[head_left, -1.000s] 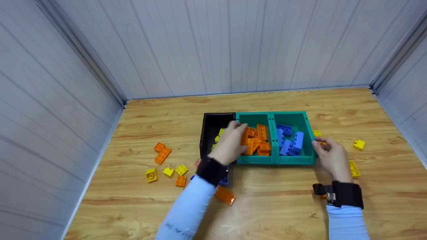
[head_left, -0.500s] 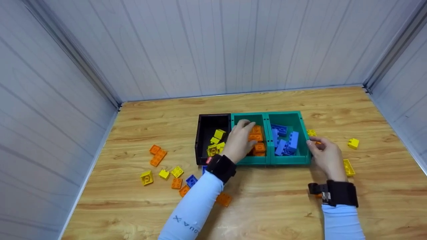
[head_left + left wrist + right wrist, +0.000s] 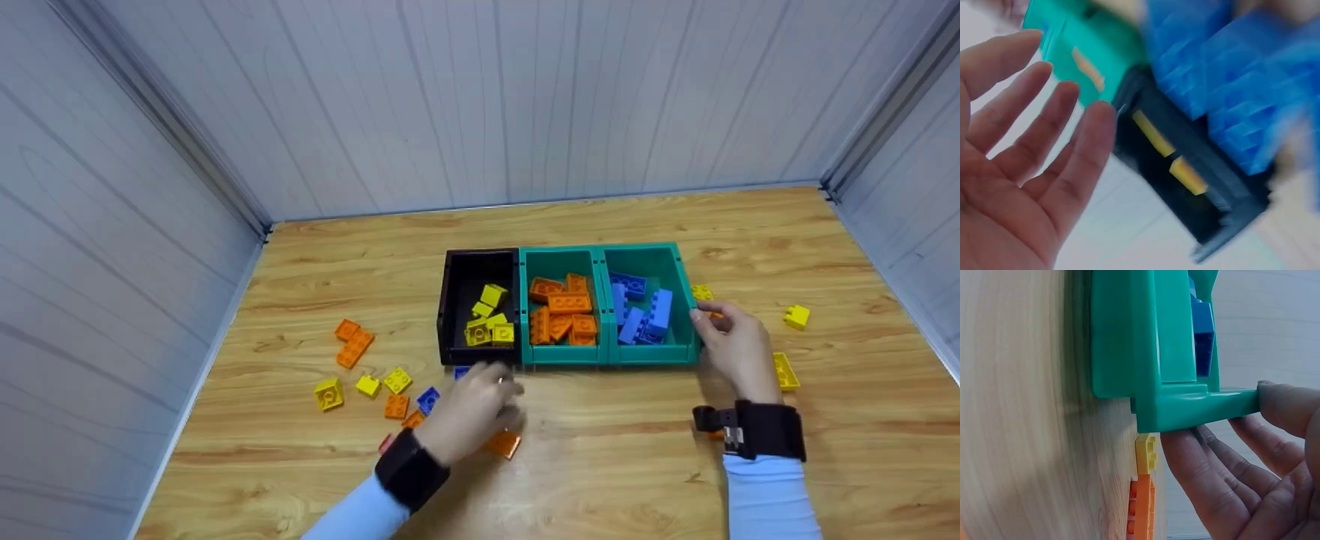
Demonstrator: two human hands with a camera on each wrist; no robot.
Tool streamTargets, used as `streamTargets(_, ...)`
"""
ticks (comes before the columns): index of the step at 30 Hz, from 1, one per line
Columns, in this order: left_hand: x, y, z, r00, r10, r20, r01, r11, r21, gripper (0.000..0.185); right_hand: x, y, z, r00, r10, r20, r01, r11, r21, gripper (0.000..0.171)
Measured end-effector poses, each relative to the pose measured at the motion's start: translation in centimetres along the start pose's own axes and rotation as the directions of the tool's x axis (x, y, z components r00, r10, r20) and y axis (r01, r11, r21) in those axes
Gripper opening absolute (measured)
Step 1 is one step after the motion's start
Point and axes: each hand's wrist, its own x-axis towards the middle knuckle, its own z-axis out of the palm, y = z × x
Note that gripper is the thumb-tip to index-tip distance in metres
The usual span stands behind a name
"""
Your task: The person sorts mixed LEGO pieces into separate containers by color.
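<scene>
Head view, with both wrist views. Three small bins stand in a row on the wooden tabletop [image 3: 615,465]: a black bin [image 3: 450,300] holding yellow bricks [image 3: 487,322], a middle green bin [image 3: 559,259] holding orange bricks [image 3: 562,315], and a right green bin [image 3: 679,292] holding blue bricks [image 3: 637,311]. The right hand [image 3: 739,349] rests against the outer right wall of the right green bin; in the right wrist view its fingers [image 3: 1213,484] lie nearly straight beside and under the bin's rim, with the thumb tip touching the rim's end. A yellow brick [image 3: 1147,453] and an orange brick [image 3: 1140,509] lie on the tabletop just beside that hand. The left hand [image 3: 469,409] hovers low over the tabletop in front of the black bin; the left wrist view shows its fingers [image 3: 1033,129] spread, relaxed and holding nothing. Nearest to it are an orange flat brick [image 3: 504,444], partly under the hand, and a blue brick [image 3: 428,400] just to its left. Further left lie loose bricks: an orange pair [image 3: 352,341], three yellow ones [image 3: 364,388] and a small orange one [image 3: 396,406]. To the right, a yellow brick [image 3: 796,316] sits apart near the wall and a yellow flat brick [image 3: 785,373] lies just beside the right hand. Both wrists carry black bands over light blue sleeves. No label or lettering can be read in these views.
</scene>
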Motion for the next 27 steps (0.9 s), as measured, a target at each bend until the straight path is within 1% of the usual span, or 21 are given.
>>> streamTargets(2,-1.6,0.2,0.7,0.999,-0.015,0.036,0.014,1.0,0.015,0.019,0.0,-0.1,0.0,1.0,0.006,0.003,-0.006,1.0,-0.003,0.057)
streamTargets(5,-3.0,0.8,1.6,0.997,-0.016,0.07,0.013,0.999,0.05,0.021,0.1,-0.1,-0.1,1.0,0.017,0.006,-0.017,1.0,-0.006,0.057)
streamTargets(8,-3.8,1.1,2.4,0.997,-0.003,0.079,-0.006,0.994,0.106,0.023,0.1,-0.1,-0.1,1.0,0.02,0.011,-0.02,1.0,-0.009,0.058)
streamTargets(11,-4.2,1.3,2.9,0.996,-0.009,0.09,-0.004,0.989,0.151,0.023,0.1,-0.1,-0.1,0.999,0.024,0.023,-0.024,1.0,-0.006,0.059)
streamTargets(14,-4.3,1.2,3.1,0.993,-0.03,0.113,0.012,0.987,0.16,0.023,0.2,-0.1,0.0,0.999,0.03,0.032,-0.03,1.0,-0.001,0.06)
streamTargets(18,-4.0,1.2,3.2,0.989,-0.044,0.143,0.023,0.989,0.146,0.026,0.2,0.0,-0.1,0.999,0.036,0.034,-0.036,0.999,0.0,0.06)
streamTargets(22,-3.8,1.4,3.1,0.985,-0.053,0.165,0.029,0.99,0.141,0.022,0.2,0.0,-0.1,0.999,0.037,0.03,-0.037,0.999,-0.001,0.06)
streamTargets(24,-3.7,1.6,3.2,0.987,-0.043,0.156,0.021,0.99,0.139,0.02,0.1,-0.1,0.0,1.0,0.021,0.017,-0.021,1.0,-0.004,0.059)
streamTargets(27,-3.3,2.0,2.9,0.99,-0.018,0.139,0.003,0.994,0.11,0.024,0.0,-0.1,0.1,1.0,0.004,-0.001,-0.004,1.0,-0.007,0.058)
